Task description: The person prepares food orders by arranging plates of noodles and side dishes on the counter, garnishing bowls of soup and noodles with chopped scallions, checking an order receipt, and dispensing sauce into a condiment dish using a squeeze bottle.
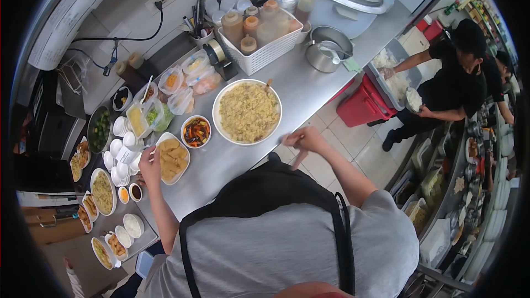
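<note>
My left hand [149, 166] is beside a white dish of yellow-brown pieces in sauce [174, 158], its fingers drawn together. A white slip with print [127, 155] shows close to its fingertips, over stacked white lidded cups [120, 172]; I cannot make out whether the fingers hold it. Past the counter's front edge, my right hand [307, 139] hangs over the floor with fingers curled; anything in them is hidden. Between the hands stand a large white bowl of fried rice [247, 111] and a smaller bowl of dark and orange strips in sauce [196, 131].
A white basket of sauce bottles [262, 55], bagged ingredients [187, 74] and a metal pot [326, 55] line the counter's back. Filled dishes [103, 192] stand at the left. On the right, another person in black [461, 72] reaches into a rice tub [411, 63] above a red bin [364, 105].
</note>
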`<state>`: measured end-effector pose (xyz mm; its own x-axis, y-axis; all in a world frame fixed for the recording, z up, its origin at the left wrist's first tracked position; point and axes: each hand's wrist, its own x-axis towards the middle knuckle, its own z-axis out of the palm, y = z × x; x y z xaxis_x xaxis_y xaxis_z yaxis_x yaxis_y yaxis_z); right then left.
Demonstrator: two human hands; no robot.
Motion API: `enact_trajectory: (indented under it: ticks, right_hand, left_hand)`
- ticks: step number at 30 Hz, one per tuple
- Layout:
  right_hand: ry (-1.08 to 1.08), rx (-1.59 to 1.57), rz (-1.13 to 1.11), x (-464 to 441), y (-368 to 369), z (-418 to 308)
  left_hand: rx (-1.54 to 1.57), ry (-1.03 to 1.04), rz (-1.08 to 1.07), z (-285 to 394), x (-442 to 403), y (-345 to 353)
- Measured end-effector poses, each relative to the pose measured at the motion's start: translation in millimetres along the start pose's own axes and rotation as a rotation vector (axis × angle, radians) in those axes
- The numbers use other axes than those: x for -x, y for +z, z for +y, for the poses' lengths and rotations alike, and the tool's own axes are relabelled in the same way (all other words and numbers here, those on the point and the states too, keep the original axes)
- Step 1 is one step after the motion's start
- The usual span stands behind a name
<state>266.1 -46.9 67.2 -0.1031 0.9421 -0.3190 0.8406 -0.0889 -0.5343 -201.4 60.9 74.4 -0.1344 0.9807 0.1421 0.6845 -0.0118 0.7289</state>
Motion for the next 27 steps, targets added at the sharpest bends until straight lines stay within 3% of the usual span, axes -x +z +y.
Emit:
enact_trajectory:
  ticks: [1, 2, 5, 6, 8, 9, 11, 13, 15, 16, 18, 19, 21, 23, 25, 27]
  right_hand:
    - [0.002, -0.104, 0.083, -2.5, -1.3, 3.4]
    - [0.278, -0.251, 0.279, -13.3, -4.8, 3.8]
    - [-0.029, -0.02, 0.824, -43.3, -1.1, 27.0]
    - [-0.029, -0.02, 0.828, -56.9, 15.5, 37.8]
    - [0.106, 0.531, 0.871, -81.5, 46.9, 50.3]
    - [0.11, 0.531, 0.877, -87.8, 49.4, 41.0]
    - [0.253, 0.08, 0.388, -93.8, 43.8, 13.2]
    - [0.217, 0.141, 0.376, -76.3, 14.6, -7.5]
    - [0.147, -0.085, 0.361, -63.2, -21.4, -4.5]
    - [0.066, -0.109, 0.536, -84.6, -18.4, 53.1]
    - [0.032, 0.045, 0.865, -75.4, -66.7, 80.7]
    - [0.144, -0.073, 0.939, -66.8, -97.6, 86.6]
    - [0.344, -0.112, 1.061, -67.0, -141.9, 128.6]
    - [0.423, 0.043, 1.201, -79.5, -157.7, 183.3]
    - [0.459, 0.133, 1.106, -103.0, -162.6, 235.9]
    - [0.466, -0.799, 0.796, -116.0, -165.7, 241.9]
  left_hand:
    - [0.004, 0.013, -0.016, 4.3, 0.0, 0.3]
    - [0.006, 0.014, -0.016, 6.0, -0.3, 1.8]
    - [0.07, 0.033, -0.037, 10.9, -3.1, 7.2]
    - [0.1, 0.073, -0.058, 12.7, -4.4, 11.7]
    - [0.134, 0.141, -0.105, 13.5, -7.2, 23.4]
    - [0.136, 0.147, -0.106, 20.0, -7.3, 27.2]
    - [0.174, 0.198, -0.151, 38.5, -2.9, 37.3]
    - [0.181, 0.19, -0.172, 51.9, 1.7, 46.6]
    - [0.219, 0.23, -0.151, 60.2, 3.2, 60.6]
    - [0.215, 0.228, -0.146, 67.5, 3.2, 66.6]
    - [0.179, 0.213, -0.213, 87.5, 0.9, 79.6]
    - [0.17, 0.209, -0.205, 102.3, -2.1, 89.3]
    - [0.168, 0.316, -0.215, 143.1, -13.2, 116.3]
    - [0.225, 0.419, -0.232, 194.6, -26.3, 151.9]
    - [0.268, 0.48, -0.309, 253.5, -41.0, 193.4]
    - [0.21, 0.574, -0.289, 301.5, -61.1, 246.1]
